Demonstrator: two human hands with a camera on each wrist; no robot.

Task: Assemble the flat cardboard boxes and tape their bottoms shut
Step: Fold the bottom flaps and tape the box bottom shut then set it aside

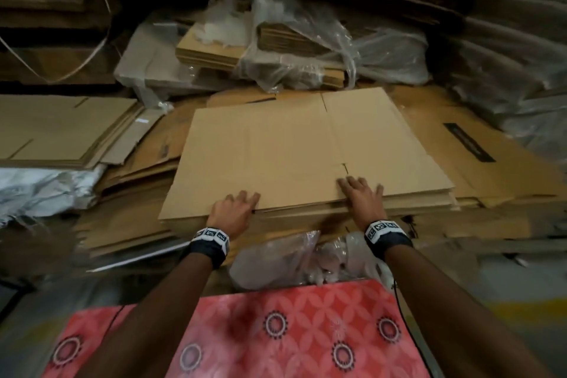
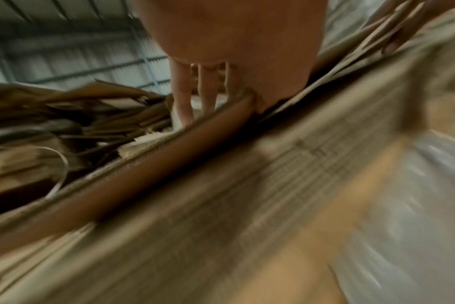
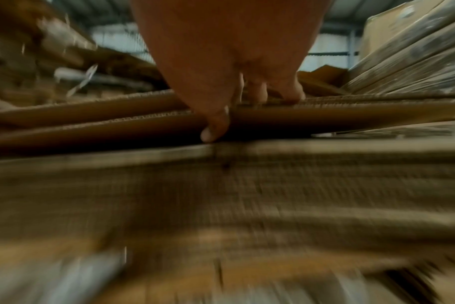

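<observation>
At far left a separate pile of flats (image 1: 61, 129) lies untouched, out of reach. The left hand (image 1: 234, 212) sits at the near edge of the top flat (image 1: 300, 147), fingers laid over its face and thumb tucked under the edge, as the left wrist view shows; it pinches that sheet, probably to peel it off the stack (image 1: 337, 209) beneath. The top flat lies unfolded on that stack, in the middle of the heap, skewed a little so its edge overhangs and gives the thumbs room. The right hand (image 1: 363, 196) does the same further along the edge: fingers spread on top, thumb hooked under, seemingly beneath more than one layer. Two holds set apart should keep the wide sheet from sagging when lifted. Behind, plastic-wrapped bundles (image 1: 306, 49) are banked up
</observation>
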